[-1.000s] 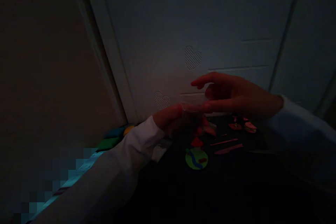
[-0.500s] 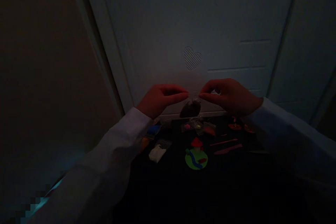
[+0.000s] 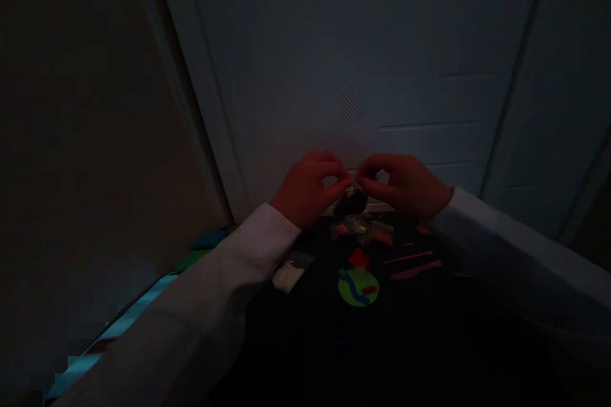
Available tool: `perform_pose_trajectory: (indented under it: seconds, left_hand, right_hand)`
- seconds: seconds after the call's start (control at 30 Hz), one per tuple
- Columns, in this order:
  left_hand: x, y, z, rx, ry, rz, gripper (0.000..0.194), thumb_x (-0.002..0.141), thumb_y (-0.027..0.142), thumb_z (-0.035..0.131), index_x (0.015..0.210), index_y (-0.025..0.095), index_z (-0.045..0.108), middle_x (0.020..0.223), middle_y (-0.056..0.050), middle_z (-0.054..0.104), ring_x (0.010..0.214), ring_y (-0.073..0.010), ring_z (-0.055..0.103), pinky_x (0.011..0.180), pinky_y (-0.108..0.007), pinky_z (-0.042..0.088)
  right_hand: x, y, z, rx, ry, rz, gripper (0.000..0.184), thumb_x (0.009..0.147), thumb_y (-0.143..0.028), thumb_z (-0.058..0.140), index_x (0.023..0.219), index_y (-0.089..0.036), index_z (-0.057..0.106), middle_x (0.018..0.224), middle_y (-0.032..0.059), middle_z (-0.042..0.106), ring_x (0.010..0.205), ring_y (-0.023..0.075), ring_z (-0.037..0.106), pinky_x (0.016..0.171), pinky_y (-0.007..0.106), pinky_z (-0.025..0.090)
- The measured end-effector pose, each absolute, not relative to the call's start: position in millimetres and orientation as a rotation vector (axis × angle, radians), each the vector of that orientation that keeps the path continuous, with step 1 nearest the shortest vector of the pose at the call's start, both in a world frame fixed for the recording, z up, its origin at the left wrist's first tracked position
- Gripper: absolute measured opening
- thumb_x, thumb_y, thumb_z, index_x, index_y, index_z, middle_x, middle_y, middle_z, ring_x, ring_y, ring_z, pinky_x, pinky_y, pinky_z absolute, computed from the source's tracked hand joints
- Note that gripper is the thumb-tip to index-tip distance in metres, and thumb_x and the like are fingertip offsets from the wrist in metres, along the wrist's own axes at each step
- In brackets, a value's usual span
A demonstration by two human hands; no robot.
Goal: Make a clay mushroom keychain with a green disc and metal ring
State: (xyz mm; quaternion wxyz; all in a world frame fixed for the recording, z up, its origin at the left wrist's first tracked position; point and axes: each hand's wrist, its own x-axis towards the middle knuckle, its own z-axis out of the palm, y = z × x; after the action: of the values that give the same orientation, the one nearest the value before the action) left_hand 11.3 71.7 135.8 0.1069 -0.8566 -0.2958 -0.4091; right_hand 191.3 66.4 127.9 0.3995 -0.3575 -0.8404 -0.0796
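Note:
Above the back of the dark table, my left hand (image 3: 312, 187) and my right hand (image 3: 401, 184) face each other with fingertips pinched. Between them hangs a small clear plastic bag (image 3: 351, 203) with a dark lump inside; both hands grip its top edge. Below it on the table lies a green clay disc (image 3: 351, 297) bearing a blue wavy strip, a small red piece and a little house shape with a red cone roof (image 3: 359, 257). The light is dim, so the bag's opening is hard to make out.
A bag of white clay (image 3: 287, 276) lies to the left. Small bags with pink (image 3: 342, 229), yellow (image 3: 362, 229) and reddish clay (image 3: 382, 235) sit behind the disc. Pink modelling tools (image 3: 416, 269) lie to the right. A pale door (image 3: 296, 76) stands behind the table.
My left hand has moved right and slightly down. My right hand has lowered a little and shifted left, so the fingertips are closer together over the bag.

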Motion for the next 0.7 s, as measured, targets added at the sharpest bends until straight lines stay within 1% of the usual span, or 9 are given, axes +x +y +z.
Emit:
perform_pose_trajectory:
  seconds: [0.17,0.3,0.37,0.47,0.57,0.63,0.7]
  left_hand:
    - [14.1,71.1,135.8,-2.465,-0.879,-1.154,0.009,0.074,0.019,0.06,0.073,0.012,0.065,0.079,-0.004,0.06,0.079,-0.0148,0.054,0.075,-0.027,0.039]
    - [13.8,73.4,135.5,-2.444,-0.916,-1.099,0.009,0.075,0.019,0.059,0.076,0.013,0.066,0.081,-0.004,0.062,0.08,-0.0146,0.054,0.075,-0.027,0.039]
    - [13.9,74.0,134.9,-2.413,-0.952,-1.078,0.009,0.075,0.02,0.059,0.076,0.013,0.066,0.081,-0.004,0.062,0.081,-0.0159,0.054,0.076,-0.028,0.038]
    - [14.2,74.7,133.8,-2.363,-1.024,-1.051,0.011,0.076,0.022,0.06,0.077,0.013,0.065,0.081,-0.005,0.063,0.082,-0.0171,0.053,0.075,-0.029,0.037]
    - [13.8,75.8,133.5,-2.349,-1.128,-1.004,0.017,0.076,0.03,0.061,0.075,0.014,0.065,0.075,-0.003,0.063,0.073,-0.0146,0.054,0.068,-0.026,0.037]
    - [12.9,76.6,134.3,-2.345,-1.206,-0.952,0.024,0.076,0.037,0.061,0.071,0.014,0.064,0.068,-0.001,0.062,0.065,-0.0126,0.054,0.061,-0.025,0.036]
    - [10.5,78.4,136.0,-2.334,-1.266,-0.878,0.029,0.076,0.042,0.06,0.068,0.014,0.063,0.065,-0.001,0.061,0.062,-0.012,0.053,0.059,-0.024,0.036]
  right_hand:
    - [188.4,68.9,124.6,-0.928,-2.144,-0.285,0.014,0.079,-0.023,0.049,0.081,-0.014,0.06,0.074,0.004,0.062,0.064,0.0135,0.053,0.06,0.025,0.037]
    - [189.8,70.3,125.0,-0.961,-2.151,-0.303,0.014,0.081,-0.025,0.051,0.084,-0.015,0.061,0.077,0.0035,0.064,0.068,0.0127,0.054,0.061,0.023,0.037]
    - [192.0,71.6,125.9,-1.011,-2.13,-0.33,0.015,0.081,-0.028,0.053,0.081,-0.015,0.062,0.075,0.0036,0.064,0.066,0.0131,0.054,0.06,0.023,0.035]
    - [194.6,74.6,126.0,-1.09,-2.104,-0.391,0.021,0.08,-0.034,0.054,0.075,-0.015,0.061,0.068,0.0042,0.061,0.061,0.014,0.05,0.056,0.025,0.031]
    - [194.8,77.8,124.3,-1.149,-2.114,-0.413,0.025,0.081,-0.038,0.053,0.074,-0.015,0.059,0.066,0.0035,0.059,0.059,0.0133,0.048,0.054,0.025,0.028]
    - [195.3,80.0,123.4,-1.194,-2.132,-0.393,0.029,0.08,-0.043,0.052,0.073,-0.016,0.058,0.064,0.0022,0.058,0.058,0.0123,0.048,0.053,0.025,0.028]
    - [198.1,83.3,123.1,-1.25,-2.16,-0.361,0.036,0.082,-0.05,0.047,0.074,-0.016,0.057,0.065,0.0018,0.057,0.058,0.0122,0.048,0.053,0.025,0.03]
